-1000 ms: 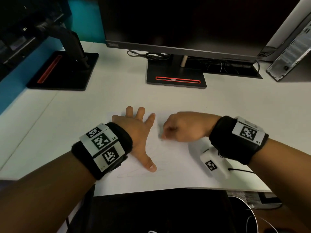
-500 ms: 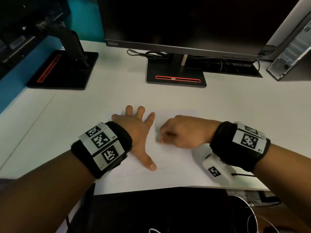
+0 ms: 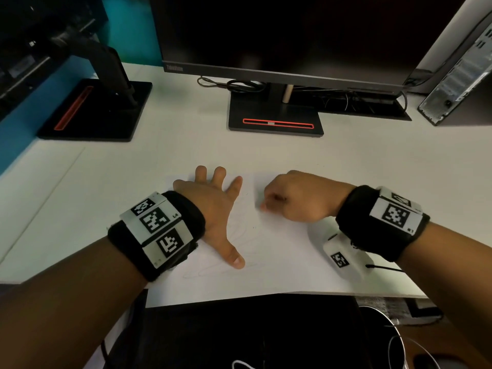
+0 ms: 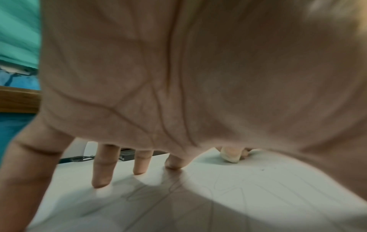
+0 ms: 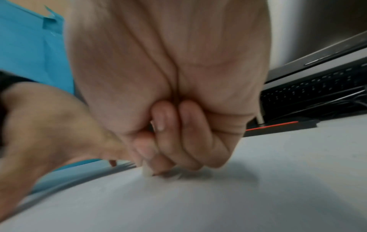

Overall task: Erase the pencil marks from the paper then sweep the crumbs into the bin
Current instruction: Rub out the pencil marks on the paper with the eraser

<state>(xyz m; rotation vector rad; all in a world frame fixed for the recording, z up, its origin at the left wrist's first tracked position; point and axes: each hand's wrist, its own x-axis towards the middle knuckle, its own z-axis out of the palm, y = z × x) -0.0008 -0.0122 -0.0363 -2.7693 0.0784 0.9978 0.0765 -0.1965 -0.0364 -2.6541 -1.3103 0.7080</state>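
Observation:
A white sheet of paper (image 3: 279, 251) with faint pencil scribbles (image 3: 239, 235) lies on the white desk near its front edge. My left hand (image 3: 213, 206) lies flat on the paper's left part, fingers spread, thumb pointing toward me. My right hand (image 3: 295, 198) is curled into a fist just right of it, pinching a small whitish eraser (image 5: 147, 171) against the paper. In the left wrist view the scribbles (image 4: 228, 186) run under my palm, and the eraser (image 4: 231, 155) shows beyond it. A dark round bin (image 3: 383, 339) sits below the desk edge at lower right.
A monitor on a black stand (image 3: 275, 114) is behind the paper. A second monitor arm and base (image 3: 95, 110) is at far left. A computer case (image 3: 458, 75) is at far right. Cables (image 3: 239, 85) lie by the stand. A dark chair or lap (image 3: 239, 331) fills the foreground.
My right fist with the eraser shifted slightly left, then back right and farther away across the paper. The left hand stayed flat in place.

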